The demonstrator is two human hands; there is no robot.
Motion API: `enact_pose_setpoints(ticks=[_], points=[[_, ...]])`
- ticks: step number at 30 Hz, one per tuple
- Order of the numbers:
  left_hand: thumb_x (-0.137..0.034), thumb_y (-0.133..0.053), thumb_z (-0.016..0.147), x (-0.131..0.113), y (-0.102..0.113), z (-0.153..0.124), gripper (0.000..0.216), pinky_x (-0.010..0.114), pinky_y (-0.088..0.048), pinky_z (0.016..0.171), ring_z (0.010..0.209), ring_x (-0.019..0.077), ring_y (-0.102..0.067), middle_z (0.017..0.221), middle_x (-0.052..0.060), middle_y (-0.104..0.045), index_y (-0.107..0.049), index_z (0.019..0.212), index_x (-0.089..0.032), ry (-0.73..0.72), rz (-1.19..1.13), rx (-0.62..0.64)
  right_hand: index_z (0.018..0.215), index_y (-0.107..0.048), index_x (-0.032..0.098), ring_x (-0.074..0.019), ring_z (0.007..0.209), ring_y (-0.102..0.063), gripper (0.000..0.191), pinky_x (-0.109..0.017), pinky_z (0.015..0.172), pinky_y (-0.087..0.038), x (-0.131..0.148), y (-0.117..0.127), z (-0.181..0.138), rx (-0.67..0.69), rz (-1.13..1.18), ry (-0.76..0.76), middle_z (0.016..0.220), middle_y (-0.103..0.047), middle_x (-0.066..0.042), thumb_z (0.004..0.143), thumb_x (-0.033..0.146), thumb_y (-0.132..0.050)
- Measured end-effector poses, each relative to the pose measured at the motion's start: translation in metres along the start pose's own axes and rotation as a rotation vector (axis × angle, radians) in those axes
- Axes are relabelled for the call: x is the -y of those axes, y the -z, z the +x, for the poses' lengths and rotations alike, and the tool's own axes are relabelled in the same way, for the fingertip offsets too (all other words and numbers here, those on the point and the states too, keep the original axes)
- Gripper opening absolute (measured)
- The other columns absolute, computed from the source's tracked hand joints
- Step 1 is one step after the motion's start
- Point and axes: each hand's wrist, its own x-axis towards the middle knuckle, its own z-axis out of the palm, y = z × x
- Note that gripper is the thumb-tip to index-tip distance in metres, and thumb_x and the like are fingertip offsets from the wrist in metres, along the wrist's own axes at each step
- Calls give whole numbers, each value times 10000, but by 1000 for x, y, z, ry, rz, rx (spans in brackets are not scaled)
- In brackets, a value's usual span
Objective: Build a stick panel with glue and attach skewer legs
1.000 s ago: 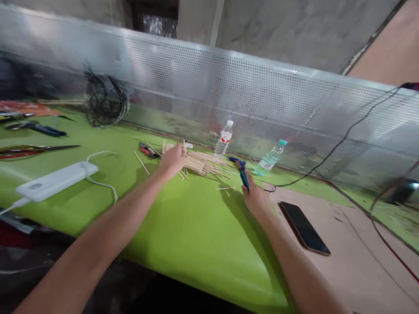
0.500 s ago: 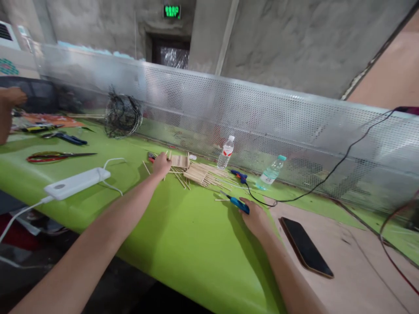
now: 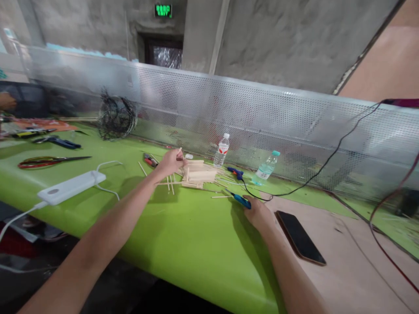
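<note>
My left hand (image 3: 170, 162) is closed at the left end of a small structure of pale wooden sticks (image 3: 199, 175), with a stick end poking up by its fingers. The structure sits tilted over a loose spread of thin wooden sticks (image 3: 170, 184). My right hand (image 3: 258, 211) is wrapped round a blue-handled tool (image 3: 242, 201). Its narrow dark end points left toward the sticks, apart from the structure; the kind of tip is too small to tell. Just left of that tip, a single stick (image 3: 221, 197) lies on the green table.
Behind the sticks stand two water bottles (image 3: 222, 150) (image 3: 266, 169) and a blue glue gun (image 3: 235, 173) with a black cord. A phone (image 3: 300, 237) lies right. Leftward are red-handled pliers (image 3: 149, 160), a white power strip (image 3: 72, 187), scissors (image 3: 49, 162), a wire coil (image 3: 117, 115) and another person's hand (image 3: 6, 101).
My left hand has shifted right, and the stick structure has turned and tipped in its grip. The right hand still holds the blue tool in about the same place. The view has swung slightly right.
</note>
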Motion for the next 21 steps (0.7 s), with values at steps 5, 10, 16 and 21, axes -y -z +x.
enact_pose_setpoints(ticks=[5,10,16,21], points=[[-215,-753,810,-21,-38,-26,394,279,-539,680,887,181,-720,803,-3,-682,-365,741,-223,-124,-136,430,1406,-619,202,-301,1153,-658,624,-342,886,-477,4,5,-5,32,-7,8,1287,-703,-142,797,92,-538],[-261,-737,788,-31,-72,-48,429,307,-566,734,995,220,-734,841,16,-719,-312,737,-235,-164,-222,677,1375,-636,146,-265,1177,-616,584,-343,1015,-437,11,9,-7,-71,117,110,1281,-697,-124,803,73,-541],[-330,-731,801,-22,-74,-46,402,308,-519,673,1005,245,-723,861,33,-705,-348,734,-229,-195,-84,719,1241,-708,169,-207,1038,-679,368,-318,947,-495,30,10,-11,-58,449,276,1152,-752,-82,919,218,-537],[-407,-717,836,-28,-69,-47,307,315,-499,666,924,231,-704,940,57,-710,-491,802,-203,-217,27,720,1255,-704,151,-208,1092,-679,362,-325,974,-502,36,7,-15,-13,494,431,1229,-738,-104,971,266,-511]])
